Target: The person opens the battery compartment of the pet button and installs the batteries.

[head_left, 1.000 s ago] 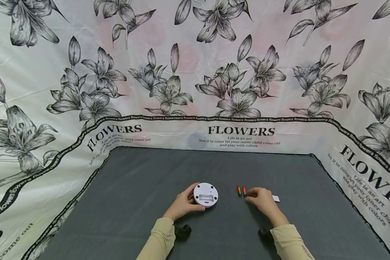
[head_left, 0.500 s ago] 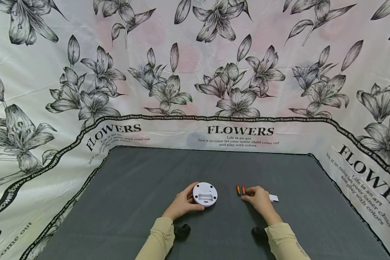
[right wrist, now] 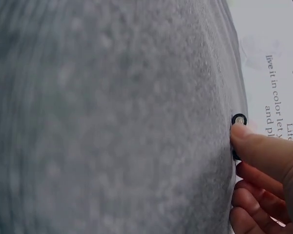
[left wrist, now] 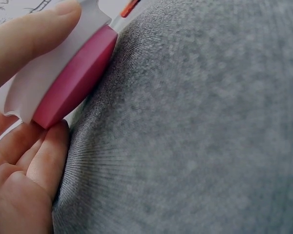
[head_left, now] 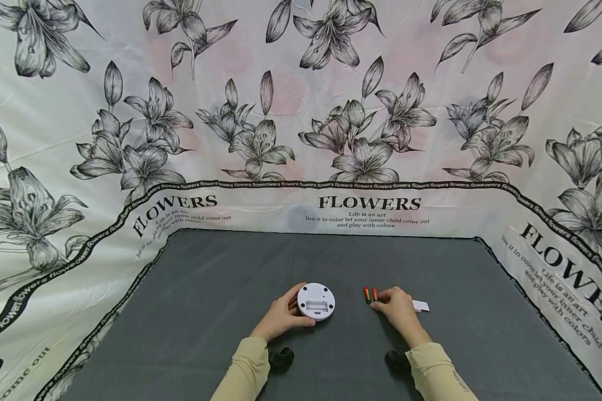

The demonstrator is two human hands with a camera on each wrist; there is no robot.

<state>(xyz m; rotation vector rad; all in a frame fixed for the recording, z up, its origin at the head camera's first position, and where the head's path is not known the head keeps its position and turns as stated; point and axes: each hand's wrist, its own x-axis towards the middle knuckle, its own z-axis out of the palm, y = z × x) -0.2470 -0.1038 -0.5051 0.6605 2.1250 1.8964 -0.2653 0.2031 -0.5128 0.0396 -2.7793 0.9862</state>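
Presently, the left hand (head_left: 281, 314) is gripping a white round device (head_left: 316, 291) with curled fingers, roughly midway between the left and right edges of the counter (head_left: 221, 267). Toward the right edge, the right hand (head_left: 398, 309) is touching one battery (head_left: 374, 292) beside a second battery (head_left: 367, 295); whether it is pinching, I cannot tell.

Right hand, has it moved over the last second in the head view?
Yes, slightly left: judged against the white piece on the gray tabletop, the right hand has shifted away, leaving more of that piece showing.
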